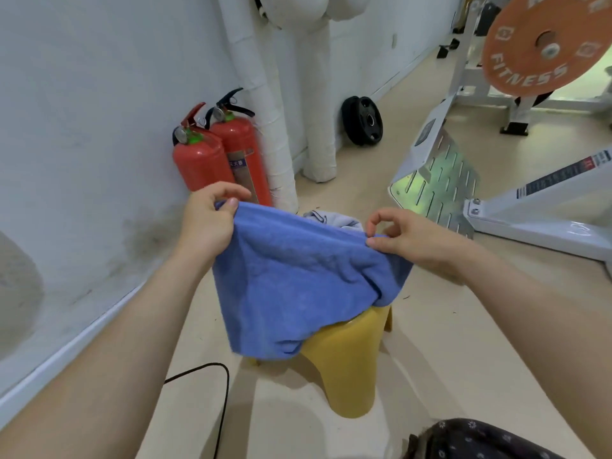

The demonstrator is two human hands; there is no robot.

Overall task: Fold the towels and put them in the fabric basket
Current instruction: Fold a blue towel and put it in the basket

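Head view
Left hand (pixel 207 223): pinched on the far-left corner of the blue towel (pixel 298 283), thumb on top.
Right hand (pixel 407 238): thumb and forefinger pinching the far-right corner, other fingers curled loose.
Towel handling: soft, light, limp terry; it sags between the grips, so it is best held by corners or edge.
Towel position: hangs below and toward the person from both grips, draped over the yellow stool (pixel 344 359).
Grey towel (pixel 331 220): just beyond the held edge, between the hands.
Basket: not in sight.

Blue towel (pixel 298 279), yellow stool (pixel 344 366), grey towel (pixel 334 220), two red extinguishers (pixel 218 154), orange weight plate (pixel 543 44).
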